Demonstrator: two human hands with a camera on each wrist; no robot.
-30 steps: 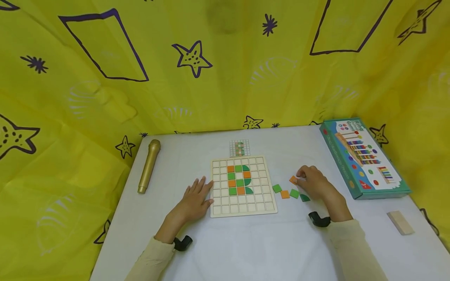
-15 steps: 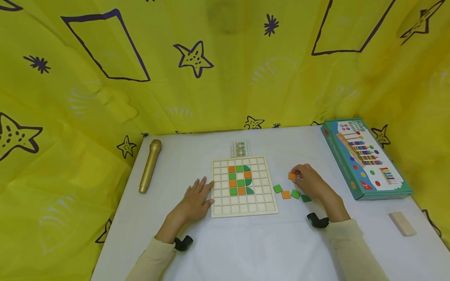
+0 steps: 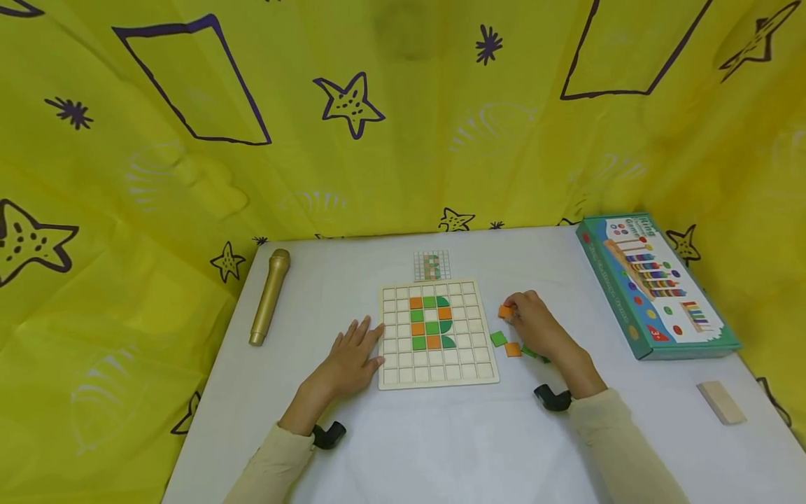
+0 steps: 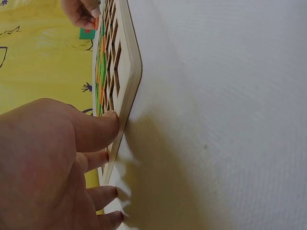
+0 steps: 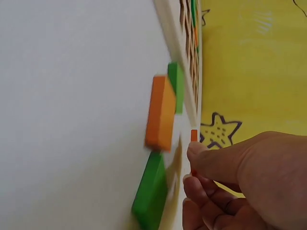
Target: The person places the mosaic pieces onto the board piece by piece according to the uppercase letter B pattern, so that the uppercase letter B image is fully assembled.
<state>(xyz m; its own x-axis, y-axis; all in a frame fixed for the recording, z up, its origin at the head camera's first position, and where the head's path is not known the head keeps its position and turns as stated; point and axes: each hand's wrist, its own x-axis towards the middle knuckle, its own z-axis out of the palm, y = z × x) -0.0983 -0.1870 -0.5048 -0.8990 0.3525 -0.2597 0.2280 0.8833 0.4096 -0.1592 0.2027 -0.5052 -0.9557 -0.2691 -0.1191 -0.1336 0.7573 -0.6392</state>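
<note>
My right hand point(image 3: 535, 322) pinches an orange square tile point(image 3: 505, 312) between thumb and fingers, just off the right side of a wooden grid board point(image 3: 403, 371). Green, orange and dark green rounded tiles in the board form an R-like pattern. My left hand point(image 3: 349, 358) lies with fingers spread, its thumb and fingertips on the board's left edge; in the left wrist view the thumb point(image 4: 98, 132) touches the rim. Below the right hand lie a green square tile point(image 3: 499, 339) and another orange tile point(image 3: 513, 349). More green tiles there are partly hidden by the hand.
A small pattern card point(image 3: 432, 265) lies behind the board. At the left is a gold microphone point(image 3: 269, 297); at the right, a teal game box point(image 3: 658, 287) and a pale wooden block point(image 3: 721, 402). A yellow patterned cloth point(image 3: 403, 161) hangs behind the table.
My right hand has lifted the orange tile and carried it left toward the board, now partly covering the green tiles. My left hand stays at the board's edge.
</note>
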